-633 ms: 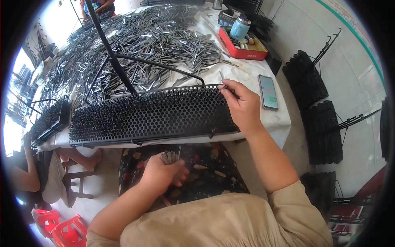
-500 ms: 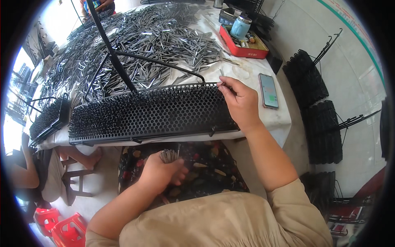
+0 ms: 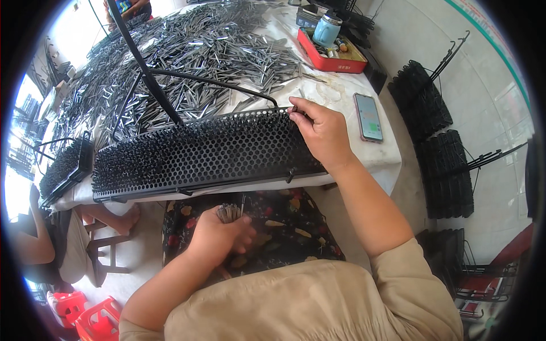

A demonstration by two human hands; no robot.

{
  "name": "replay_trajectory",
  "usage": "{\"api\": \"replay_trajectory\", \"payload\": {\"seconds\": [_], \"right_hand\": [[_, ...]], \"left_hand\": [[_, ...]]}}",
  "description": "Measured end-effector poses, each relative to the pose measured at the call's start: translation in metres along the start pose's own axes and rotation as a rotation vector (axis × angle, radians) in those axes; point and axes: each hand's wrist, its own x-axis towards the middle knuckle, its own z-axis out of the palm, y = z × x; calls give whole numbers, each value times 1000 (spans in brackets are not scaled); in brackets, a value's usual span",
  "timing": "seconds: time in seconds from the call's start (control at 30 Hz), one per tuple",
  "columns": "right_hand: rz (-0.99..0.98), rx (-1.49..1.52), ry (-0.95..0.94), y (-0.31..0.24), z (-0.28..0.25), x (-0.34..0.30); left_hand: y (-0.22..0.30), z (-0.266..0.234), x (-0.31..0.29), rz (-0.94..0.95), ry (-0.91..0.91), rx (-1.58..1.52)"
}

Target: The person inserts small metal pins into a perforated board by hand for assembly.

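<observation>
A long black perforated rack (image 3: 227,145) lies along the table's near edge. Small dark pieces fill its left end densely and line its upper rows; many holes in the middle are bare. At the rack's far right corner, my right hand (image 3: 321,131) pinches a small thin piece whose kind is partly hidden by the fingers. My left hand (image 3: 219,236) is held low over the dark floral cloth, closed around a bundle of thin metal pieces (image 3: 229,212). One piece sticks up apart from that bundle near the thumb.
A big heap of slim metal pieces (image 3: 216,62) covers the table behind the rack. To the right lie a phone (image 3: 368,117) and a red tray (image 3: 330,59) with a blue jar (image 3: 327,29). Black racks (image 3: 421,102) hang along the right wall. Another person sits at left beside a smaller rack (image 3: 67,167).
My right hand has shifted slightly left along the rack's far edge. The whole view has also moved a little. My left hand keeps its bundle in nearly the same place.
</observation>
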Motion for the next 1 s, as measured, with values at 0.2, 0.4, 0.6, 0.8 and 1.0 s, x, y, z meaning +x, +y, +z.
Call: {"api": "replay_trajectory", "payload": {"seconds": [0.2, 0.4, 0.6, 0.8, 1.0], "right_hand": [[-7, -54, -11, 2, -3, 0], [-63, -123, 5, 2, -5, 1], [-72, -132, -26, 3, -8, 0], [-81, -150, -20, 5, -11, 0], [-32, -130, -46, 8, -12, 0]], "left_hand": [[1, 0, 0, 17, -9, 20], [3, 0, -1, 22, 5, 72], [6, 2, -2, 23, 1, 80], [3, 1, -1, 20, -3, 32], [1, 1, 1, 28, -14, 22]]}}
